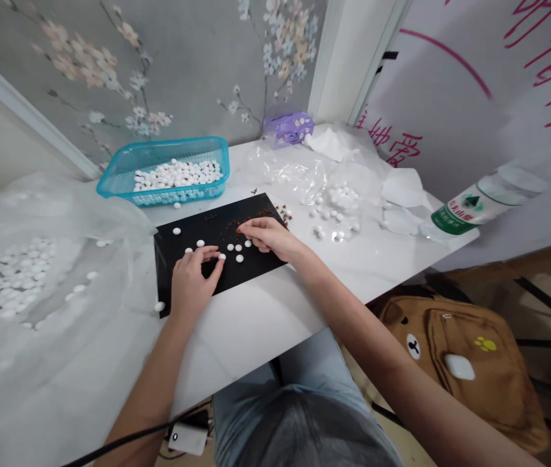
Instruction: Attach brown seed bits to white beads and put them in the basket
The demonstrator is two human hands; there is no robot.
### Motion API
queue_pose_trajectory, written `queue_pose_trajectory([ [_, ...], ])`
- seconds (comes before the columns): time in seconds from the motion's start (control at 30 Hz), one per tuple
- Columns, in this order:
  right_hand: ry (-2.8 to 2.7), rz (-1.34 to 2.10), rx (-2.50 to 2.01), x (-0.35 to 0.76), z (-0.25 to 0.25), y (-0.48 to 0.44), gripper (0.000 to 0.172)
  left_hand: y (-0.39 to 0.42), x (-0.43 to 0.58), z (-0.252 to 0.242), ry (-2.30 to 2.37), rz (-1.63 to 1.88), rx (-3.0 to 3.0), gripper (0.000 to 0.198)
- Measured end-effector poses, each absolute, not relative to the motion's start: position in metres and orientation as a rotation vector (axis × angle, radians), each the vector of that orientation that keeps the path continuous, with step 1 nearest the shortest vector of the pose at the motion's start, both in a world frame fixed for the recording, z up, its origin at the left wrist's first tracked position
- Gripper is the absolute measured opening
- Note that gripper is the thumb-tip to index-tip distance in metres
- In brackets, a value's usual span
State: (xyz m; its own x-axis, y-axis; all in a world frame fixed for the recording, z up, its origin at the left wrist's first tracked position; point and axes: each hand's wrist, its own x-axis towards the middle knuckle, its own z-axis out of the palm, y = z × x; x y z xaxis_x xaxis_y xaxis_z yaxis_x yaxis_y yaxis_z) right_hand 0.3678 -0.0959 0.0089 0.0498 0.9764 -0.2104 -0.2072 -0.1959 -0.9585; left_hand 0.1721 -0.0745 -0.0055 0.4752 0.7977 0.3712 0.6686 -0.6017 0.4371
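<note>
On the table lies a black rectangular board (236, 224) with several small white round pieces (239, 258) and scattered reddish-brown bits (260, 214) on it. My left hand (195, 275) rests over the board's front left part, thumb and forefinger closed around one white round piece (222, 257). Above the board's right half, my right hand (272, 237) is pinched, its fingertips close to the brown bits. Whatever is between those fingertips is too small to name. A few white pieces sit just under and beside my right hand.
Behind the board stands a blue plastic basket (163, 198) of white pieces. Clear plastic bags (299, 172) with more pieces lie to the right, near a purple package (289, 128) and a water bottle (484, 198). A large plastic bag (124, 220) spreads leftward. Below hangs a brown backpack (470, 318).
</note>
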Motion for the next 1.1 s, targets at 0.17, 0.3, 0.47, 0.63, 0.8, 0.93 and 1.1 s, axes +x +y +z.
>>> queue_pose_trajectory([
  [0.17,-1.526,0.877,-1.352,0.357,0.001,-0.095,0.011,-0.075,0.172,-0.005,1.273,0.798,2.494,0.021],
  [0.3,-1.869,0.555,-1.282,0.352,-0.007,-0.093,0.011,-0.076,0.173,-0.004,1.286,0.812,2.481,0.021],
  [0.47,-2.021,0.433,-1.325,0.351,-0.008,-0.095,0.014,-0.076,0.173,-0.005,1.259,0.835,2.482,0.022],
  [0.63,-2.083,0.334,-1.395,0.347,-0.005,-0.097,0.018,-0.076,0.173,-0.005,1.252,0.841,2.461,0.023],
  [0.8,-2.131,0.19,-1.462,0.341,-0.005,-0.098,0.024,-0.076,0.175,-0.004,1.271,0.851,2.41,0.021],
  [0.93,-2.189,0.072,-1.504,0.336,-0.004,-0.099,0.027,-0.075,0.174,-0.005,1.264,0.858,2.362,0.021],
  [1.1,-2.242,-0.02,-1.522,0.33,-0.007,-0.098,0.024,-0.074,0.173,-0.006,1.267,0.846,2.321,0.021],
])
